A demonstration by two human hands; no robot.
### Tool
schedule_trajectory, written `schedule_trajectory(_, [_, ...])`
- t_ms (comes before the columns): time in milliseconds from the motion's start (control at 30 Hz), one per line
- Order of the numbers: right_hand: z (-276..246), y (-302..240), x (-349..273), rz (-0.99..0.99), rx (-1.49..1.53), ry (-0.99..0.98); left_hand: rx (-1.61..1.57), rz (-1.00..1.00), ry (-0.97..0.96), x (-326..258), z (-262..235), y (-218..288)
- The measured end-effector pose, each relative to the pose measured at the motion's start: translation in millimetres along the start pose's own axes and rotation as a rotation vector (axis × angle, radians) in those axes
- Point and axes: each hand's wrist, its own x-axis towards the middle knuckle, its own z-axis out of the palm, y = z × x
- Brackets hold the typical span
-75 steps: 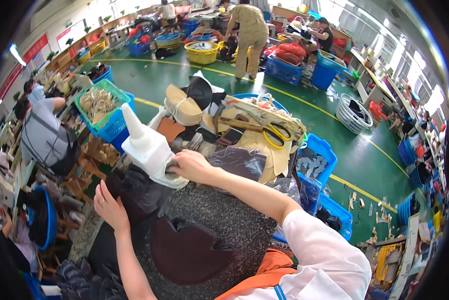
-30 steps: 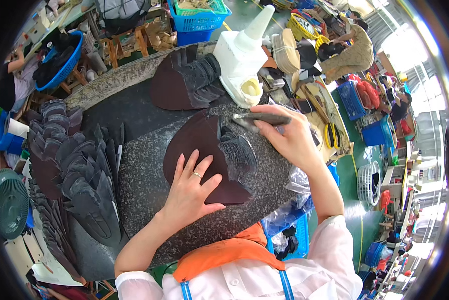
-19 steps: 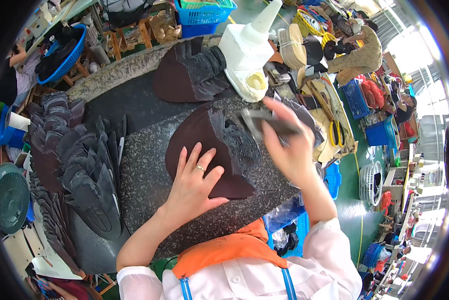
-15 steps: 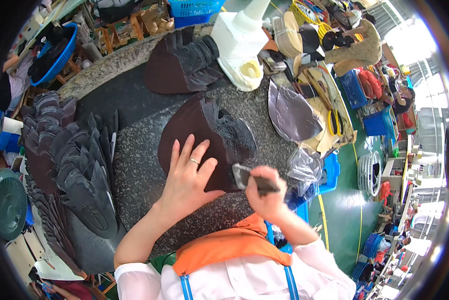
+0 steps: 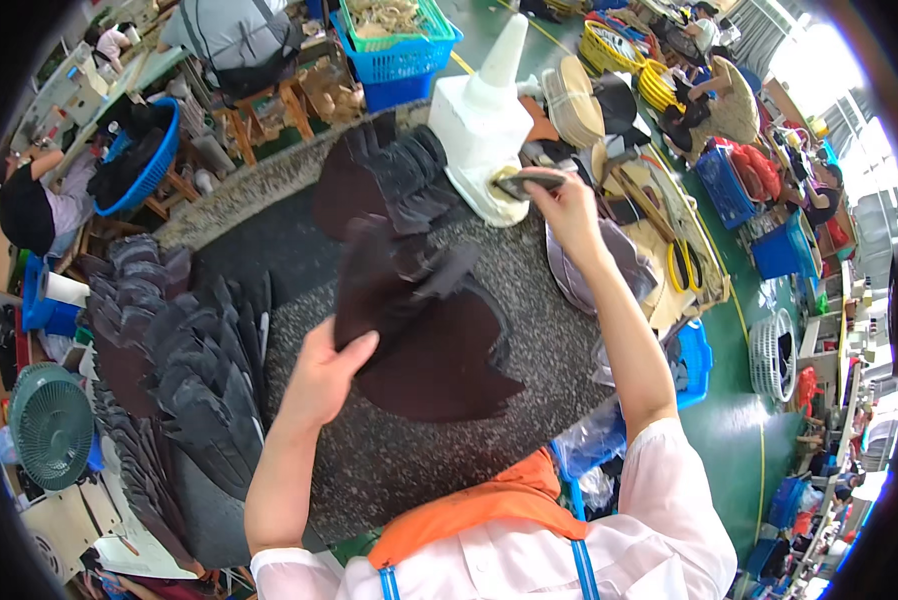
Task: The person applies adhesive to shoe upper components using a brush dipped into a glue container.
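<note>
My left hand (image 5: pixel 324 370) pinches a dark brown leather piece (image 5: pixel 367 285) between thumb and fingers. That piece is raised, tilted and blurred by motion. Beneath it, more brown leather pieces (image 5: pixel 429 370) lie on the speckled stone slab (image 5: pixel 369 460). My right hand (image 5: pixel 567 205) reaches to the far side, closed round a flat dark spreader (image 5: pixel 529 180). The tip of this spreader is at the mouth of a white glue pot (image 5: pixel 477 120) with a tall cone top. Left of the pot rests a fanned stack of leather pieces (image 5: pixel 344 185).
Overlapping dark leather pieces (image 5: pixel 204 380) cover the table's left side. To the right are wrapped leather pieces (image 5: pixel 619 270) and yellow-handled scissors (image 5: pixel 684 265). A blue crate (image 5: pixel 694 360) sits beyond the right edge. A green fan (image 5: pixel 51 425) stands at the far left; other people work farther off.
My right hand has gone from the stack's near edge up to the glue pot with the spreader. The left hand, earlier flat on the stack, now grips and lifts a leather piece.
</note>
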Motion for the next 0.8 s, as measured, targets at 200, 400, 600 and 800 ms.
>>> schedule_trajectory(200, [18, 23, 12, 0.251, -0.216, -0.138, 0.798, 0.592, 0.129, 46, -23, 41])
schedule_trajectory(400, [16, -18, 5, -0.11, -0.267, -0.112, 1.594, 0.92, 0.289, 134, -78, -24])
schedule_trajectory(600, [6, -11, 2, -0.207, -0.31, -0.094, 1.769, 0.717, 0.18, 152, -90, -31])
schedule_trajectory(800, [-9, -8, 4, -0.327, -0.392, -0.037, 1.544, 0.223, 0.153, 150, -70, 8])
